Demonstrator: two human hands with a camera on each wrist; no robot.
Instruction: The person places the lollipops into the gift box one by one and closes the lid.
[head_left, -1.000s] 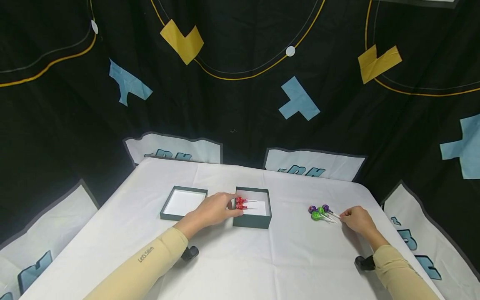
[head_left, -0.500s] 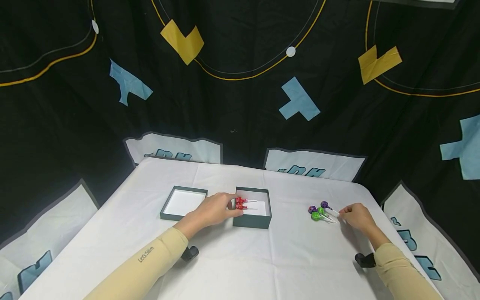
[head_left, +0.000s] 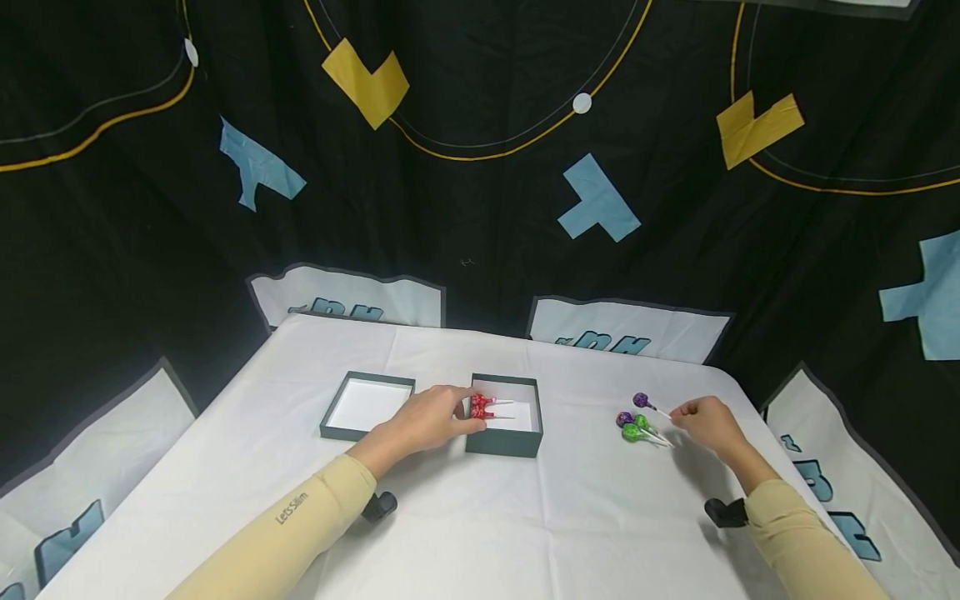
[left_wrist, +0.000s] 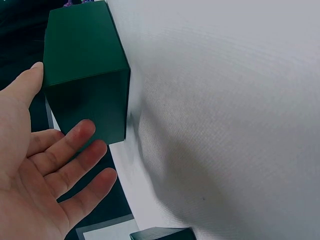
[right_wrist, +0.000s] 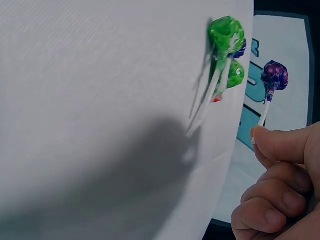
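My right hand (head_left: 708,425) pinches the white stick of a purple-wrapped lollipop (head_left: 641,400) between thumb and forefinger, raised off the table in the right wrist view. Just beside it, two green lollipops (right_wrist: 227,35) and another purple one (head_left: 624,419) lie bunched on the cloth, sticks pointing right. Against the left side of a dark green box (head_left: 502,443) rests my left hand (head_left: 433,419), its fingers loosely extended in the left wrist view and its thumb touching the box. Red lollipops (head_left: 480,407) lie inside the box at its left end, sticks pointing right.
Left of the box, partly behind the left forearm, lies the matching shallow lid (head_left: 367,406), its white inside facing up. A white cloth covers the table (head_left: 585,508). Behind hangs a black curtain (head_left: 480,225) with coloured shapes.
My right hand has drawn one purple lollipop out of the bunch, lifting it up and slightly back toward the far side. The left hand and the box have stayed in place.
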